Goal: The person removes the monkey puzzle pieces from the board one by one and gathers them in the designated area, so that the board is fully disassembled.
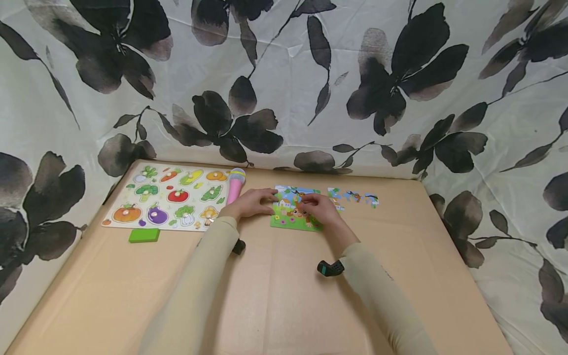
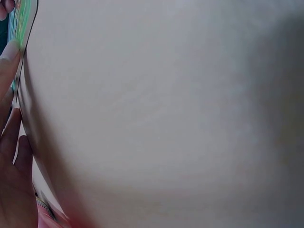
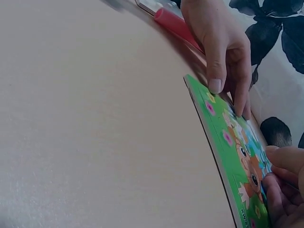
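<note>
A cartoon jigsaw puzzle [image 1: 288, 223] with a green border lies flat between the hands. My left hand [image 1: 250, 203] rests at its left side; in the right wrist view, the left thumb and fingertips touch the corner of the puzzle [image 3: 209, 111]. Over the upper right part of the puzzle, my right hand [image 1: 326, 209] has its fingers curled. Its thumb and index finger pinch a puzzle piece, mostly hidden by the fingers. Several loose puzzle pieces [image 1: 353, 196] lie just right of the puzzle. The left wrist view catches only the left hand [image 2: 14, 175] and a strip of puzzle at its edge.
A vegetable picture board [image 1: 146, 212] lies at the table's left, with a pink toy microphone [image 1: 235, 186] along its right edge. A green block [image 1: 144, 235] sits at the board's front edge. Behind the cardboard-coloured table [image 1: 275, 296] hangs a floral cloth [image 1: 301, 74].
</note>
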A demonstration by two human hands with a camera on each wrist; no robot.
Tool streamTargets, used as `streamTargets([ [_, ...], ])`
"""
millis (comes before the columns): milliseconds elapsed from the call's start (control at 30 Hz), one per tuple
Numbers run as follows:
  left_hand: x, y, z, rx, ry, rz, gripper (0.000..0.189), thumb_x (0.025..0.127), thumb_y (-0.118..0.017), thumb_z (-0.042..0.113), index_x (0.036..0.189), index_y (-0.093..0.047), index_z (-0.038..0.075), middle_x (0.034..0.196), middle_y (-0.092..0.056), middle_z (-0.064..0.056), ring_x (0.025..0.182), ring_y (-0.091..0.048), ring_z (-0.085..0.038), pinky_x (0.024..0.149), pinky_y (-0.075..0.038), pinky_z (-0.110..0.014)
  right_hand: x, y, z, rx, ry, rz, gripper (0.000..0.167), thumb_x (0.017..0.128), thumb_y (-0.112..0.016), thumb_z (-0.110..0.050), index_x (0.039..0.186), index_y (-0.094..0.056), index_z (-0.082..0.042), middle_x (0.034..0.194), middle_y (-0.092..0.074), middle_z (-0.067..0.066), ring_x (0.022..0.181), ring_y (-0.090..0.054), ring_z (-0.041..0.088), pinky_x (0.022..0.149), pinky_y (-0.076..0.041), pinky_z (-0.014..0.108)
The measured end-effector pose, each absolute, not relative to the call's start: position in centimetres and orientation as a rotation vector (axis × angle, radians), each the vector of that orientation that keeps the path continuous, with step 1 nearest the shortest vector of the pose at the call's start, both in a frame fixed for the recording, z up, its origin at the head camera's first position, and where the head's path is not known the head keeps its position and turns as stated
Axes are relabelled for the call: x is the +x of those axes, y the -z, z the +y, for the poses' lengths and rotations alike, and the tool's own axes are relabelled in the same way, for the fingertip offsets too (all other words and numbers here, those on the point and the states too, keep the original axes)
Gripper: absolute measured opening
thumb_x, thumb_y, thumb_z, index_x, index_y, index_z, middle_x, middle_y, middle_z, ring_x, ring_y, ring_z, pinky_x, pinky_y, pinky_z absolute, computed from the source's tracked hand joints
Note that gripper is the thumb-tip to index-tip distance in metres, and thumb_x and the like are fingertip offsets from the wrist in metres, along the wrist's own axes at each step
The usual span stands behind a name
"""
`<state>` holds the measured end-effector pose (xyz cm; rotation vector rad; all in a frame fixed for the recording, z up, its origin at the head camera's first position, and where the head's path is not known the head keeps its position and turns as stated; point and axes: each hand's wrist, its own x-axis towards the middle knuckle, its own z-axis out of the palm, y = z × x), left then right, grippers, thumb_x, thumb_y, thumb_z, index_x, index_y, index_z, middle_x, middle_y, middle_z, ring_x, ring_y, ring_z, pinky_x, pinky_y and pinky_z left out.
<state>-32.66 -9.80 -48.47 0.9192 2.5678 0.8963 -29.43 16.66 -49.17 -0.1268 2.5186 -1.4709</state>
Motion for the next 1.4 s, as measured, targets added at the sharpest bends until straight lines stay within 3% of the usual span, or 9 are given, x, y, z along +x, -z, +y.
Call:
streamTargets([
  [300,-32.8,48.5,-9.9,0.952,-0.894,2.582,0.045,0.087,-0.075,0.023,0.127,-0.065,0.005,0.15,-0.045,-0.01,0.142,-0.034,-0.028,0.117,-0.024,-0.042,-29.2,48.8,16.4,-0.159,1.423,2.554,0.045,0.089,-0.072,-0.016,0.129,-0.06,0.0,0.11,-0.068,0.014,0.098,-0.064,0.023,0.079,-0.053,0.032],
  [400,-32.8,48.5,-9.9,0.951,-0.895,2.58,0.045,0.087,-0.075,0.024,0.128,-0.065,0.005,0.15,-0.045,-0.009,0.142,-0.034,-0.027,0.118,-0.024,-0.041,-29.3,49.0,16.3,-0.198,1.347,2.593,0.051,0.088,-0.074,-0.018,0.134,-0.057,0.0,0.105,-0.067,0.012,0.086,-0.063,0.02,0.066,-0.051,0.028],
  [533,-32.8,48.5,-9.9,0.935,-0.894,2.574,0.045,0.088,-0.074,0.024,0.128,-0.065,0.006,0.15,-0.044,-0.009,0.143,-0.033,-0.026,0.118,-0.024,-0.041,-29.6,49.3,16.0,-0.287,1.248,2.659,0.055,0.088,-0.074,-0.021,0.135,-0.056,0.002,0.096,-0.064,0.01,0.077,-0.058,0.018,0.062,-0.046,0.027],
  [700,-32.8,48.5,-9.8,0.926,-0.886,2.568,0.045,0.088,-0.074,0.024,0.128,-0.065,0.006,0.151,-0.044,-0.008,0.143,-0.032,-0.026,0.118,-0.024,-0.041,-29.8,49.4,15.9,-0.354,1.168,2.724,0.05,0.087,-0.075,-0.02,0.128,-0.06,0.005,0.095,-0.06,0.011,0.08,-0.05,0.019,0.07,-0.042,0.03],
  [1033,-32.7,48.4,-9.7,0.95,-0.887,2.576,0.045,0.087,-0.075,0.023,0.127,-0.065,0.006,0.15,-0.045,-0.009,0.142,-0.034,-0.028,0.117,-0.025,-0.042,-29.9,48.9,15.8,-0.347,1.111,2.72,0.042,0.087,-0.075,-0.016,0.119,-0.061,0.007,0.098,-0.056,0.013,0.081,-0.048,0.02,0.071,-0.043,0.03],
  [1233,-32.7,48.4,-9.7,0.932,-0.896,2.567,0.045,0.087,-0.075,0.024,0.127,-0.065,0.006,0.15,-0.045,-0.009,0.142,-0.034,-0.027,0.117,-0.024,-0.041,-29.8,48.7,15.4,-0.395,1.144,2.706,0.024,0.087,-0.074,-0.01,0.103,-0.067,0.006,0.092,-0.061,0.014,0.07,-0.051,0.018,0.062,-0.043,0.027],
  [1400,-32.8,48.5,-9.8,0.925,-0.9,2.573,0.045,0.087,-0.075,0.024,0.128,-0.065,0.006,0.15,-0.045,-0.008,0.142,-0.034,-0.026,0.117,-0.024,-0.041,-29.7,48.6,15.2,-0.401,1.089,2.716,0.031,0.089,-0.072,-0.013,0.114,-0.066,0.003,0.104,-0.058,0.015,0.081,-0.047,0.021,0.071,-0.04,0.031],
])
